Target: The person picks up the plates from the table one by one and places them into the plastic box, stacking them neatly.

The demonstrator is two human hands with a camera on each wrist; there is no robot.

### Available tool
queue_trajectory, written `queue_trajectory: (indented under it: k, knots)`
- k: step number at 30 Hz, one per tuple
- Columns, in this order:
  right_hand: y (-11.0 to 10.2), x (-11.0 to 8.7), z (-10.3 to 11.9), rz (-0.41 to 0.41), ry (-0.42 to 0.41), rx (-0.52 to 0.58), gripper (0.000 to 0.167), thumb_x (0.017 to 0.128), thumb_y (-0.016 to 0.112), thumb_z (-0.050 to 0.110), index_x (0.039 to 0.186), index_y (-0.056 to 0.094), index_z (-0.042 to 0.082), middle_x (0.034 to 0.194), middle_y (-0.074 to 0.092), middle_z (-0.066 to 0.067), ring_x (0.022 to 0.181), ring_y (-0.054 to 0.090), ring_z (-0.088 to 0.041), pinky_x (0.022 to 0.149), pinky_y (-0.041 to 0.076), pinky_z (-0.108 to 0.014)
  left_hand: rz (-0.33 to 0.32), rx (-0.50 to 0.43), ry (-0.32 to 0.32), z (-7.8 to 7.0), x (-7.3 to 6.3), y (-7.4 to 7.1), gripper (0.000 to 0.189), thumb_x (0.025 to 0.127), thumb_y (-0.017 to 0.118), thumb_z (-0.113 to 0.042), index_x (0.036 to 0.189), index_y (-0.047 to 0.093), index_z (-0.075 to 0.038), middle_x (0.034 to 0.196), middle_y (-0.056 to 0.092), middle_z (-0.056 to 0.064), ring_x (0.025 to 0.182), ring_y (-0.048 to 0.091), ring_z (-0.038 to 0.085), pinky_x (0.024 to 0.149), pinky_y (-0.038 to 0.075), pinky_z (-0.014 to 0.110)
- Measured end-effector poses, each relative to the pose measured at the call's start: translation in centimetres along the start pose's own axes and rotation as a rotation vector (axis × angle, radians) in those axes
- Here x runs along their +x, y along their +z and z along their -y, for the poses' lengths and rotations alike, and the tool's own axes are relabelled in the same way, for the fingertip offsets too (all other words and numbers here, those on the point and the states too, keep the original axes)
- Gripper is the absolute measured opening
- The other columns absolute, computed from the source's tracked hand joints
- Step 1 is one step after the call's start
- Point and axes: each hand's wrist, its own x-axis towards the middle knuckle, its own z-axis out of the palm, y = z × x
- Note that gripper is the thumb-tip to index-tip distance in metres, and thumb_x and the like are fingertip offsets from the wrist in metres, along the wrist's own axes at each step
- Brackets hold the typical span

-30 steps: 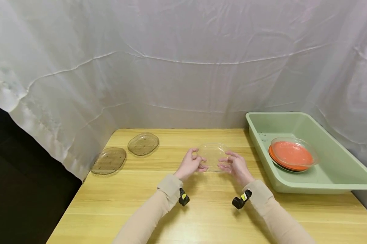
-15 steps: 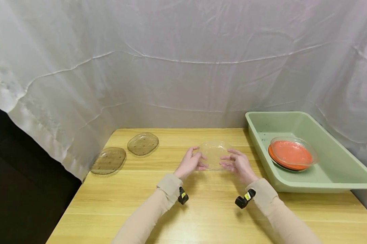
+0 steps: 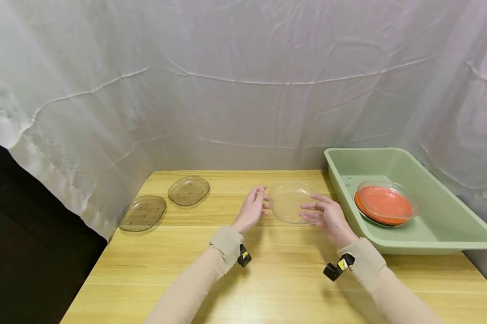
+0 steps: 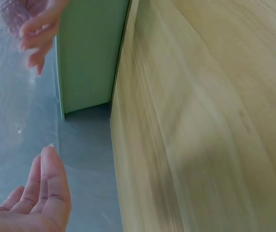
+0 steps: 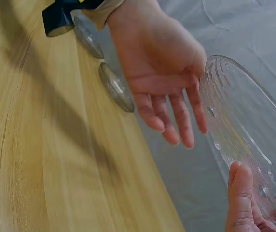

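Note:
A clear glass plate (image 3: pixel 288 202) is held above the wooden table in the head view. My right hand (image 3: pixel 331 221) grips its right rim; in the right wrist view the thumb lies against the ribbed glass underside (image 5: pixel 239 140). My left hand (image 3: pixel 250 210) is beside the opposite rim, its fingers extended and loosely bent. The right wrist view shows that left palm (image 5: pixel 162 63) turned upward next to the glass. Whether its thumb or a fingertip still touches the rim, I cannot tell.
Two brownish glass plates, one (image 3: pixel 189 191) behind the other (image 3: pixel 143 213), lie at the table's left side. On the right stands a green tub (image 3: pixel 433 245). Inside it, orange plates (image 3: pixel 360 209) are stacked under a clear glass dish (image 3: pixel 416 209). A pale curtain (image 3: pixel 243 112) hangs behind.
The clear plate has shifted slightly right and away from me, carried by my right hand. My left hand, which held the other rim, has loosened its fingers from it.

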Motion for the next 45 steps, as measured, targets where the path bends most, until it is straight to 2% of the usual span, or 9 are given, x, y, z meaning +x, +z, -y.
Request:
queue_trajectory:
  k: [2, 7, 12, 17, 25, 32, 38, 42, 45]
  knots:
    - [-0.2, -0.5, 0.3, 0.006, -0.007, -0.007, 0.050, 0.106, 0.025, 0.006, 0.155, 0.021, -0.002, 0.095, 0.071, 0.006, 0.086, 0.074, -0.011, 0.085, 0.061, -0.023, -0.006, 0.008, 0.010, -0.1, 0.0, 0.2, 0.046, 0.112, 0.028, -0.038, 0.143, 0.047, -0.010, 0.124, 0.061, 0.017, 0.101, 0.068, 0.027, 0.092, 0.060, 0.049]
    - [-1.0, -1.2, 1.1, 0.017, -0.018, -0.007, 0.046, 0.107, 0.025, 0.007, 0.152, 0.025, 0.001, 0.096, 0.071, 0.007, 0.088, 0.074, -0.012, 0.086, 0.061, -0.024, -0.004, 0.041, 0.033, -0.4, 0.1, 0.8, 0.044, 0.112, 0.029, -0.034, 0.141, 0.050, -0.009, 0.123, 0.065, 0.016, 0.105, 0.068, 0.031, 0.095, 0.059, 0.051]
    - [-2.1, -1.7, 2.3, 0.036, -0.036, 0.000, 0.041, 0.107, 0.025, 0.008, 0.148, 0.030, 0.007, 0.096, 0.071, 0.008, 0.087, 0.075, -0.012, 0.087, 0.061, -0.023, 0.010, 0.077, 0.063, -0.8, 0.1, 1.9, 0.041, 0.111, 0.033, -0.029, 0.141, 0.050, -0.007, 0.125, 0.066, 0.018, 0.107, 0.067, 0.033, 0.094, 0.059, 0.047]
    - [-3.8, -1.7, 3.8, 0.059, -0.051, 0.001, 0.036, 0.108, 0.025, 0.008, 0.142, 0.036, 0.013, 0.098, 0.072, 0.008, 0.090, 0.074, -0.011, 0.087, 0.061, -0.023, 0.036, 0.149, 0.099, -1.3, 0.3, 3.3, 0.040, 0.110, 0.035, -0.026, 0.142, 0.050, -0.009, 0.129, 0.066, 0.017, 0.109, 0.067, 0.029, 0.093, 0.059, 0.039]
    - [-7.0, -1.2, 6.0, 0.101, -0.023, 0.096, 0.025, 0.109, 0.026, 0.011, 0.129, 0.040, 0.020, 0.099, 0.075, 0.005, 0.093, 0.074, -0.011, 0.084, 0.058, -0.021, 0.074, 0.267, 0.178, -2.5, 0.3, 5.9, 0.038, 0.107, 0.041, -0.022, 0.142, 0.051, -0.011, 0.129, 0.067, 0.013, 0.109, 0.067, 0.024, 0.091, 0.057, 0.029]
    - [-9.9, -0.8, 7.7, 0.129, -0.014, 0.259, 0.024, 0.108, 0.030, 0.006, 0.126, 0.042, 0.015, 0.099, 0.075, -0.004, 0.092, 0.075, -0.019, 0.083, 0.061, -0.028, 0.131, 0.366, 0.273, -3.3, 0.0, 8.3, 0.038, 0.104, 0.047, -0.019, 0.140, 0.053, -0.010, 0.126, 0.066, 0.009, 0.109, 0.067, 0.018, 0.093, 0.055, 0.021]
    - [-12.2, -0.7, 8.6, 0.164, -0.044, 0.371, 0.025, 0.108, 0.031, 0.006, 0.117, 0.054, 0.013, 0.101, 0.076, -0.011, 0.094, 0.075, -0.026, 0.084, 0.062, -0.032, 0.177, 0.583, 0.403, -3.6, -0.1, 10.5, 0.039, 0.104, 0.051, -0.022, 0.142, 0.051, -0.014, 0.131, 0.065, 0.004, 0.115, 0.066, 0.017, 0.097, 0.052, 0.018]
    - [-13.5, -0.4, 8.9, 0.166, -0.059, 0.378, 0.025, 0.108, 0.031, 0.007, 0.117, 0.054, 0.013, 0.101, 0.076, -0.011, 0.093, 0.076, -0.027, 0.084, 0.062, -0.032, 0.188, 0.739, 0.512, -3.9, -0.4, 11.8, 0.039, 0.105, 0.051, -0.027, 0.141, 0.052, -0.014, 0.136, 0.062, 0.002, 0.122, 0.063, 0.014, 0.104, 0.050, 0.018]
    - [-14.6, -0.1, 9.1, 0.150, -0.059, 0.354, 0.023, 0.109, 0.031, 0.008, 0.120, 0.050, 0.014, 0.100, 0.076, -0.010, 0.093, 0.076, -0.026, 0.083, 0.062, -0.031, 0.206, 0.834, 0.569, -4.0, -0.6, 12.7, 0.041, 0.106, 0.049, -0.034, 0.143, 0.052, -0.016, 0.139, 0.060, -0.002, 0.127, 0.059, 0.010, 0.109, 0.047, 0.018]
